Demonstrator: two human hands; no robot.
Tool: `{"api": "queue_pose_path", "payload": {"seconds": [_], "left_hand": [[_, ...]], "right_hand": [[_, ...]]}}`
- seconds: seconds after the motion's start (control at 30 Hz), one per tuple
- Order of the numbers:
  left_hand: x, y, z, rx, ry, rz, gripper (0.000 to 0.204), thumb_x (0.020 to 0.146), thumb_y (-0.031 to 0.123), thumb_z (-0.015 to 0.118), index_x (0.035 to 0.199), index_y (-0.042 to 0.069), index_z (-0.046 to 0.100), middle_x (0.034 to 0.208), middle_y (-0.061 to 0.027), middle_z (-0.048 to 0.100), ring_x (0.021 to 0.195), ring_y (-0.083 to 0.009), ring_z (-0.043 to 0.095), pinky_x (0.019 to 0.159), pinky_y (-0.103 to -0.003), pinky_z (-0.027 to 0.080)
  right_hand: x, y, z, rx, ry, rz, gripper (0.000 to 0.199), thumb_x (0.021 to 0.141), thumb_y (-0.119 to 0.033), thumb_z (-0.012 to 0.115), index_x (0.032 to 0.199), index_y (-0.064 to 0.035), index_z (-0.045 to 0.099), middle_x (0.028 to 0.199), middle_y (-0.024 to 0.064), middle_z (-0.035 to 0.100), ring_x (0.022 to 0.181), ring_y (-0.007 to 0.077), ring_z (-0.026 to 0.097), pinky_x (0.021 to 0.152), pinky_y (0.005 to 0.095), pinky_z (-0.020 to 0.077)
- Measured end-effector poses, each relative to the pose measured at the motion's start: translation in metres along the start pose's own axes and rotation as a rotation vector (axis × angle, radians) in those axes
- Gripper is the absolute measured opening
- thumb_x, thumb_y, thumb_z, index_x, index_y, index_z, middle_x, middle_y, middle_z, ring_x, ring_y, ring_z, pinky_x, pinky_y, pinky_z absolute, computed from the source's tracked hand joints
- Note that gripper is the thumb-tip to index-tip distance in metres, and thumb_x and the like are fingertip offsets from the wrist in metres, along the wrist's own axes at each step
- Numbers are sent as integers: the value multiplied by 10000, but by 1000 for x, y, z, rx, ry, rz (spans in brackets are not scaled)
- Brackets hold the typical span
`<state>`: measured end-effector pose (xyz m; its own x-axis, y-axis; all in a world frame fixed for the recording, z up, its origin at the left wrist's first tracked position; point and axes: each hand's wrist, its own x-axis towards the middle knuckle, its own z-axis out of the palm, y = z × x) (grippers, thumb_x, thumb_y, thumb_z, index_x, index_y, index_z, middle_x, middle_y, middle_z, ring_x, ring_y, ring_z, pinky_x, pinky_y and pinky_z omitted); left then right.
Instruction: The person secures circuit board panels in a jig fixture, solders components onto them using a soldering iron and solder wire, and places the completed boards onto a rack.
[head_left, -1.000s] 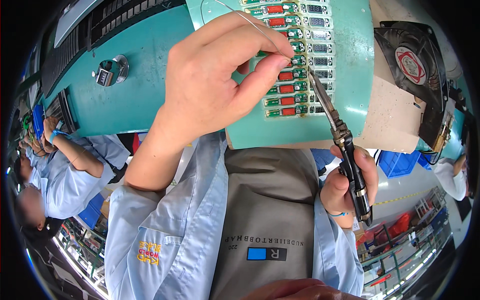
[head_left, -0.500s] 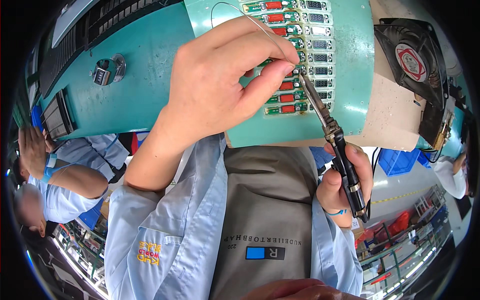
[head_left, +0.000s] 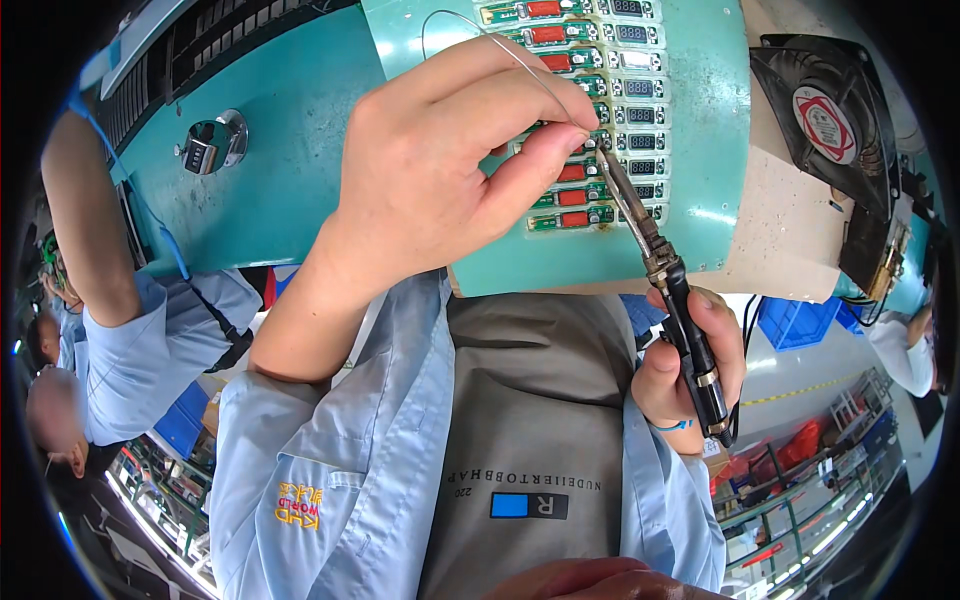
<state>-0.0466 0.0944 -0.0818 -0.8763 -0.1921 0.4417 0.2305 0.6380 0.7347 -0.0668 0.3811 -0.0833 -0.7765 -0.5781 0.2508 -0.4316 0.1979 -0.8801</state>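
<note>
Wire and iron meet over a column of small circuit boards

The left hand (head_left: 430, 155) hides the left ends of several green circuit boards (head_left: 545, 200), and its fingertips cover the near end of a thin grey wire (head_left: 488, 33). The soldering iron's (head_left: 673, 285) tip sits close by, just right of those fingertips; whether it touches a board is too small to tell. The far end of the column runs to the view's edge, and a co-worker's forearm (head_left: 90, 220) at the far left loses its hand in the dark rim.

The boards are narrow green strips lying crosswise on a pale green panel (head_left: 700, 150), far of the person's torso. At least six show a red block (head_left: 575, 198). To their right, nine small displays (head_left: 641, 115) can be counted — eight dark, one white.

The left thumb and forefinger pinch the one wire, which loops up above the knuckles. The right hand (head_left: 657, 385), nearer and to the right, has its fingers wrapped around the one iron's black handle. One black fan (head_left: 825, 125) stands at right, one silver counter (head_left: 205, 152) at left.
</note>
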Motion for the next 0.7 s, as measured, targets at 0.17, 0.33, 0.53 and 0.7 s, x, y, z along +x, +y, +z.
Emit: {"api": "queue_pose_path", "payload": {"seconds": [0.17,0.33,0.53,0.7], "left_hand": [[-1,-2,0,13,-1,19,198,754,-103,777,912,14,801,929,-65,732,639,-101,525,550,-205,408],[-2,-3,0,20,8,46,195,756,-99,780,913,12,804,931,-64,732,639,-101,526,551,-204,408],[-3,1,-2,14,25,12,197,759,-94,785,925,11,809,946,-67,732,639,-99,526,556,-203,417],[-6,2,-5,10,32,5,200,759,-92,787,930,9,811,956,-69,732,638,-97,524,559,-203,423]], "right_hand": [[2,0,7,46,90,-12,477,929,-297,843,1242,10,656,977,171,729,742,231,664,679,321,552],[2,-2,6,37,86,-10,479,931,-306,841,1242,8,656,979,170,731,746,233,668,680,322,553],[0,-3,7,22,101,-37,480,935,-316,837,1240,6,656,977,168,732,752,238,675,680,324,553],[-5,-5,1,-28,78,-49,499,979,-360,780,1277,10,623,1024,193,718,806,264,712,731,337,573]]}}
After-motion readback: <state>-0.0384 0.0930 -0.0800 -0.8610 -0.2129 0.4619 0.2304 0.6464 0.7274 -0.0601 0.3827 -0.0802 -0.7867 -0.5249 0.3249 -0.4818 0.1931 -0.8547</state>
